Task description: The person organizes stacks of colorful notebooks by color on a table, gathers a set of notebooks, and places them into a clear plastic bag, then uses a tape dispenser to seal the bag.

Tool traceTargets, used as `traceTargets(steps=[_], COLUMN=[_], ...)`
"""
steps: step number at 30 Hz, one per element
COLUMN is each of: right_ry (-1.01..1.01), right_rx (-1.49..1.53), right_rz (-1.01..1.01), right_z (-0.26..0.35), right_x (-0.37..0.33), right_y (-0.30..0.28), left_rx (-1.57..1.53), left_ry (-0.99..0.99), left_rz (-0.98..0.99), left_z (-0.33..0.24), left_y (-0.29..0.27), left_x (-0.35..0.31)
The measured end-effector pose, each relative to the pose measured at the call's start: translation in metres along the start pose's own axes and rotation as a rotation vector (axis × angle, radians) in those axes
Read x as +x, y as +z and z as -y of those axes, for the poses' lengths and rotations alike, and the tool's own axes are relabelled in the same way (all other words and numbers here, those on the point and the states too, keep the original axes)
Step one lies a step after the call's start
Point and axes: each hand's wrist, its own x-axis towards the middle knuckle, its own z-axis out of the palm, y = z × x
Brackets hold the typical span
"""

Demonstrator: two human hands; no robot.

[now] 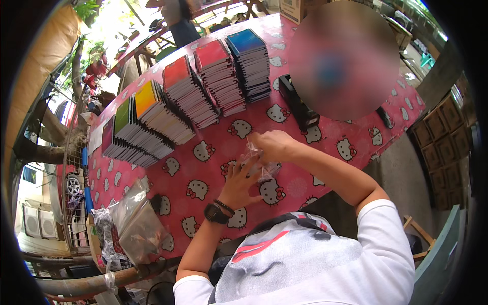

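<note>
Over the middle of the table my right hand (275,146) is closed, its fingers pinching a crumpled clear plastic wrapper (268,173). My left hand (238,179), with a black watch and bracelet at the wrist, lies just to the left with its fingers spread. Its fingertips reach the wrapper's edge; whether they press on it I cannot tell. Part of the wrapper is hidden under both hands. Beyond them stand stacks of spiral notebooks: blue (247,40), red (211,53), orange-red (176,72), yellow (146,97), green (122,115) and purple (108,131).
A pink tablecloth (203,173) with cat faces covers the table. Clear plastic bags (137,223) lie at the near left. A long black box (300,104) sits right of the blue stack, beside a blurred round patch. A cardboard box (297,9) stands at the far edge.
</note>
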Motion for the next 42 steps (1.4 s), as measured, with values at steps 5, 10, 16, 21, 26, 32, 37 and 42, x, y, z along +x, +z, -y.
traceTargets(steps=[5,10,16,21,26,32,37,42], right_ry=[0.225,0.016,-0.223,-0.189,-0.222,-0.217,-0.324,-0.317], right_rx=[-0.173,0.441,1.268,1.142,0.872,0.640,0.729,0.714], right_rz=[-0.093,-0.260,-0.230,-0.136,-0.179,-0.232,-0.405,-0.413], right_z=[-0.025,-0.073,-0.046,-0.050,-0.059,-0.030,-0.039,-0.045], right_x=[-0.026,-0.028,0.008,-0.008,-0.012,-0.008,-0.015,-0.020], right_y=[-0.008,0.015,0.028,0.018,0.042,0.033,0.045,0.055], left_rx=[0.018,-0.151,-1.082,-0.978,-0.872,-1.170,-1.029,-0.729], left_ry=[-0.011,-0.010,-0.412,-0.515,-0.329,-0.527,-0.552,-0.061], left_rz=[-0.072,-0.467,-0.622,-0.454,-0.669,-0.319,-0.242,-0.402], left_z=[0.000,-0.003,0.000,0.024,0.014,0.029,0.029,0.013], left_y=[0.001,0.031,0.033,0.033,0.022,0.026,0.022,0.013], left_x=[-0.004,-0.004,0.011,0.033,0.042,0.034,0.028,0.019])
